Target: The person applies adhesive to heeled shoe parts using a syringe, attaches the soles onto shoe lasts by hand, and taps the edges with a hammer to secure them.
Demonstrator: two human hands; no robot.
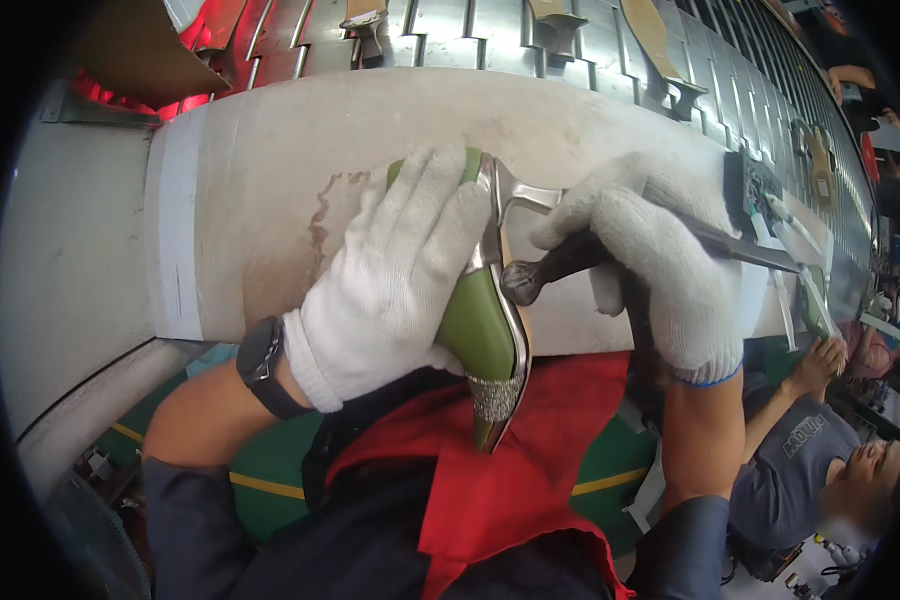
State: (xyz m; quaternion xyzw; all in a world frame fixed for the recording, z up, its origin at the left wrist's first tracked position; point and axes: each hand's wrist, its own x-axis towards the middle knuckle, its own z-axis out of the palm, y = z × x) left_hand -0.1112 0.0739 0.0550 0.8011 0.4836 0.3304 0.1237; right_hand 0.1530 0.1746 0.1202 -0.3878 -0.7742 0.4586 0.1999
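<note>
A green high-heeled shoe (pixel 477 322) with silver trim and a glittery band near its toe lies tilted on its side, sole toward the right, its toe pointing at my body. My left hand (pixel 395 265), in a white knitted glove, is wrapped over the shoe's green upper. In my right hand (pixel 665 265), also gloved, is a dark metal hammer (pixel 562 262). Its rounded face is beside the shoe's sole edge; whether they touch I cannot tell. The hammer's long thin peen points right, and my fingers hide much of its handle. The silver heel (pixel 533 196) points toward my right fingers.
Under the shoe is a pale, stained worktable (pixel 260 200). Beyond it runs a metal slat conveyor (pixel 440 40) carrying several shoe pieces. A dark holder (pixel 748 190) with tools stands at the table's right end. Another person (pixel 790 470) works at the right, a hand near a green shoe.
</note>
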